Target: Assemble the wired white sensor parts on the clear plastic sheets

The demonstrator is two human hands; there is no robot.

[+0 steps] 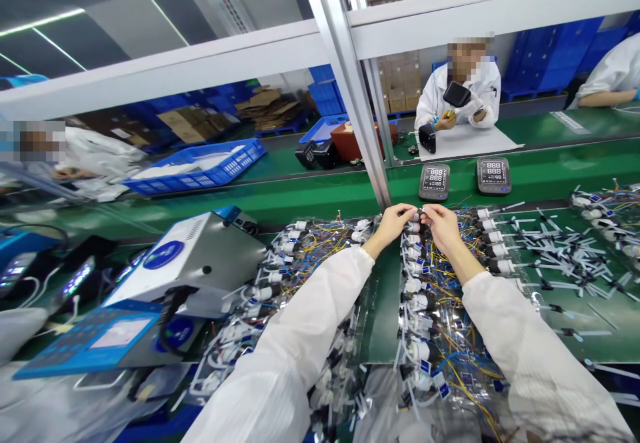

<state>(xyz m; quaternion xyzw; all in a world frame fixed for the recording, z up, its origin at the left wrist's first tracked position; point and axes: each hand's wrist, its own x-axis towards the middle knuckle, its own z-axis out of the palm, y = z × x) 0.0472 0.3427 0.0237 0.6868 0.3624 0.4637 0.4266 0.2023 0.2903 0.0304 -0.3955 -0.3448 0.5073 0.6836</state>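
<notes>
Both my arms reach forward in white sleeves over the green bench. My left hand (395, 222) and my right hand (441, 224) meet at the far end of a row of small white pump parts with coloured wires (425, 309). The fingers of both hands are pinched on one small white part with a tube (417, 213) between them. A second heap of the same wired parts (300, 256) lies left of my left forearm.
A grey and blue test box (195, 256) with a blue panel stands at the left. Loose tube pieces (560, 256) lie at the right. Two display units (435, 181) sit on the conveyor. Across it a person in white holds a black device (456, 94). A metal post (350, 83) rises ahead.
</notes>
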